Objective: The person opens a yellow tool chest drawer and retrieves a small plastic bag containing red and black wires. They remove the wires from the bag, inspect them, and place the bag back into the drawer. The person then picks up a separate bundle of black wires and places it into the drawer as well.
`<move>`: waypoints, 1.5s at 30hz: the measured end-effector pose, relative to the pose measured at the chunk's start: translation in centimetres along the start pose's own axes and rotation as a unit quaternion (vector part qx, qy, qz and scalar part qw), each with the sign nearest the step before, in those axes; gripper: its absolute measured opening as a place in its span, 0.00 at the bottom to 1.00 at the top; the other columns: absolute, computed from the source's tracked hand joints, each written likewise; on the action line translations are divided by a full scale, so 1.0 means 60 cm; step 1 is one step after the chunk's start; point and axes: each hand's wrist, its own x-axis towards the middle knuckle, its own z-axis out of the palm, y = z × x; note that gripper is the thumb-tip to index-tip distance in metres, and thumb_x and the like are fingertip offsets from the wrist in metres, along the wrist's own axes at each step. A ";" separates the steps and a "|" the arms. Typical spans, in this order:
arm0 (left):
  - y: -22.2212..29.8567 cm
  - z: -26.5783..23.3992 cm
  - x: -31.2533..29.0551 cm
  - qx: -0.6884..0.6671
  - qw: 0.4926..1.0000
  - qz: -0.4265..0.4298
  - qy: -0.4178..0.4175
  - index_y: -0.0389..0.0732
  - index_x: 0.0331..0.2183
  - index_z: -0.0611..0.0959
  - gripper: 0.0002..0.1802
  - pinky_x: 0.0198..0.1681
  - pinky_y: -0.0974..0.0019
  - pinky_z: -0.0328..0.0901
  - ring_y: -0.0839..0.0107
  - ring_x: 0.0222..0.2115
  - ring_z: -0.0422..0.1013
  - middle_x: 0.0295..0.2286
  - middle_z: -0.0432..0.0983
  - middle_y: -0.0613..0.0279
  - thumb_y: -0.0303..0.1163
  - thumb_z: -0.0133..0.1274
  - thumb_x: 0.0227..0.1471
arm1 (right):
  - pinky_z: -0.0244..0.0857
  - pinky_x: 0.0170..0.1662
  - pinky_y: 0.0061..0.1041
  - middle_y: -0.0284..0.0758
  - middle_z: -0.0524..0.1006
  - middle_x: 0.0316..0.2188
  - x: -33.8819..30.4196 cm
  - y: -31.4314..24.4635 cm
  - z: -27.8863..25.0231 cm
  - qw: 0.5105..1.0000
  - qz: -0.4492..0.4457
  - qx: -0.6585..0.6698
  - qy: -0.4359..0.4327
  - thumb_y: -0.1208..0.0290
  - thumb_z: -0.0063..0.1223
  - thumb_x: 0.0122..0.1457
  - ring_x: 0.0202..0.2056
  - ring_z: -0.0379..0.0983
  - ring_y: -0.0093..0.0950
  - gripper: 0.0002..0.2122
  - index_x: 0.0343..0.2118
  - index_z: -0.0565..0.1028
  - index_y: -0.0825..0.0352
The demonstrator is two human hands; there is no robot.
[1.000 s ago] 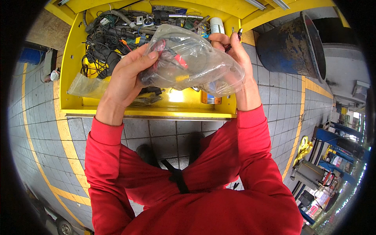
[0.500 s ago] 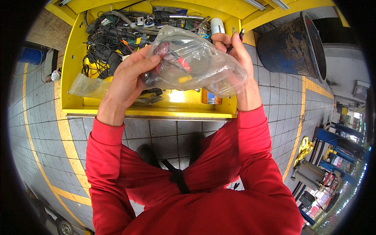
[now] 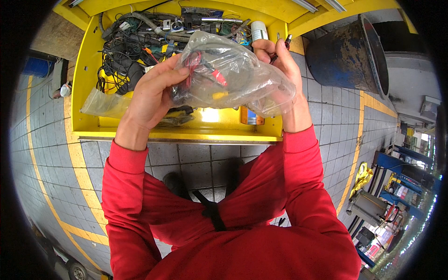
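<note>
Over the drawer, my left hand is closed on a clear plastic bag, its thumb pressed against the bag's side. Through the film I see a bundle of thin red and black cable, a red connector and a small yellow piece. My right hand is closed with thumb and fingers bent around a small black and red piece, whose end shows beyond the thumb. The rest of that piece is hidden by the fingers. The bag's right end lies against my right wrist.
Below the bag is an open yellow drawer full of tangled cables and hoses. It also holds a white cylindrical container, an orange and blue box and another clear bag. A large dark bin stands to the right.
The bag and the cable inside it have shifted very slightly in my left hand. My right hand keeps nearly the same place and grip.
</note>
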 end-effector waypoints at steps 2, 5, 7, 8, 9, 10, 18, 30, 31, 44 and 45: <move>0.000 -0.002 0.000 -0.009 1.000 -0.006 -0.002 0.34 0.61 0.77 0.25 0.52 0.68 0.70 0.77 0.45 0.75 0.47 0.82 0.66 0.29 0.55 0.64 | 0.67 0.36 0.23 0.26 0.66 0.30 0.001 0.001 -0.001 1.000 0.001 0.003 -0.003 0.48 0.51 0.73 0.32 0.68 0.22 0.24 0.50 0.78 0.70; -0.001 -0.004 -0.001 -0.016 1.000 -0.014 0.015 0.33 0.61 0.77 0.26 0.53 0.66 0.71 0.76 0.46 0.75 0.48 0.82 0.64 0.28 0.54 0.63 | 0.66 0.36 0.23 0.25 0.66 0.30 0.003 0.002 -0.001 1.000 0.000 0.006 -0.007 0.48 0.51 0.73 0.32 0.68 0.22 0.24 0.51 0.77 0.70; -0.001 -0.007 0.000 -0.018 0.999 -0.016 0.030 0.33 0.61 0.77 0.26 0.54 0.65 0.71 0.75 0.46 0.76 0.48 0.81 0.63 0.27 0.54 0.63 | 0.66 0.35 0.23 0.25 0.66 0.31 0.004 0.002 -0.002 1.000 0.001 0.005 -0.011 0.48 0.51 0.73 0.32 0.68 0.21 0.24 0.51 0.77 0.70; -0.002 -0.008 0.001 -0.020 0.999 -0.015 0.036 0.33 0.62 0.77 0.26 0.54 0.65 0.71 0.75 0.46 0.76 0.48 0.81 0.63 0.27 0.54 0.63 | 0.66 0.35 0.23 0.25 0.66 0.31 0.005 0.002 -0.003 1.000 0.002 0.003 -0.012 0.48 0.51 0.73 0.32 0.68 0.21 0.24 0.51 0.77 0.70; -0.003 -0.009 0.002 -0.021 0.999 -0.015 0.043 0.33 0.62 0.77 0.26 0.54 0.65 0.71 0.74 0.47 0.76 0.49 0.81 0.63 0.27 0.54 0.63 | 0.66 0.35 0.22 0.25 0.66 0.31 0.005 0.002 -0.003 1.000 0.002 0.002 -0.014 0.48 0.51 0.73 0.32 0.67 0.21 0.24 0.51 0.77 0.70; -0.005 -0.010 0.003 -0.023 0.999 -0.015 0.040 0.33 0.62 0.77 0.26 0.54 0.64 0.71 0.74 0.47 0.76 0.49 0.81 0.62 0.26 0.54 0.63 | 0.66 0.36 0.22 0.25 0.66 0.31 0.006 0.002 -0.003 1.000 0.003 0.001 -0.016 0.48 0.51 0.73 0.32 0.67 0.20 0.24 0.51 0.76 0.70; -0.006 -0.017 0.006 -0.037 0.999 -0.022 0.030 0.33 0.62 0.77 0.26 0.53 0.63 0.72 0.73 0.47 0.76 0.49 0.81 0.62 0.25 0.53 0.63 | 0.65 0.36 0.22 0.25 0.65 0.31 0.008 0.004 -0.005 1.000 -0.004 -0.003 -0.015 0.49 0.51 0.73 0.32 0.66 0.20 0.25 0.52 0.78 0.71; -0.007 -0.019 0.006 -0.043 0.998 -0.024 0.028 0.33 0.62 0.76 0.27 0.52 0.64 0.73 0.73 0.45 0.77 0.47 0.82 0.62 0.24 0.53 0.62 | 0.64 0.37 0.22 0.25 0.64 0.30 0.008 0.006 -0.007 1.000 -0.003 0.005 0.000 0.50 0.53 0.72 0.32 0.64 0.20 0.24 0.52 0.77 0.71; -0.008 -0.019 0.005 -0.042 0.998 -0.023 0.031 0.33 0.62 0.76 0.27 0.52 0.64 0.73 0.73 0.45 0.77 0.47 0.82 0.62 0.24 0.53 0.62 | 0.64 0.37 0.22 0.25 0.64 0.30 0.008 0.006 -0.007 1.000 -0.005 0.003 0.000 0.50 0.53 0.72 0.32 0.64 0.20 0.24 0.52 0.77 0.71; -0.005 -0.014 0.000 -0.031 0.999 -0.017 0.005 0.31 0.64 0.74 0.29 0.57 0.61 0.71 0.70 0.50 0.76 0.52 0.80 0.58 0.24 0.51 0.62 | 0.59 0.36 0.20 0.23 0.63 0.29 0.001 0.007 0.005 1.000 -0.007 0.012 0.013 0.50 0.53 0.72 0.33 0.61 0.19 0.24 0.51 0.79 0.71; -0.006 -0.015 0.000 -0.028 1.000 -0.013 0.000 0.31 0.64 0.73 0.29 0.58 0.61 0.71 0.70 0.51 0.76 0.53 0.80 0.58 0.24 0.51 0.62 | 0.59 0.37 0.20 0.23 0.62 0.29 0.001 0.007 0.005 1.000 -0.008 0.014 0.011 0.50 0.53 0.72 0.34 0.61 0.19 0.24 0.51 0.79 0.71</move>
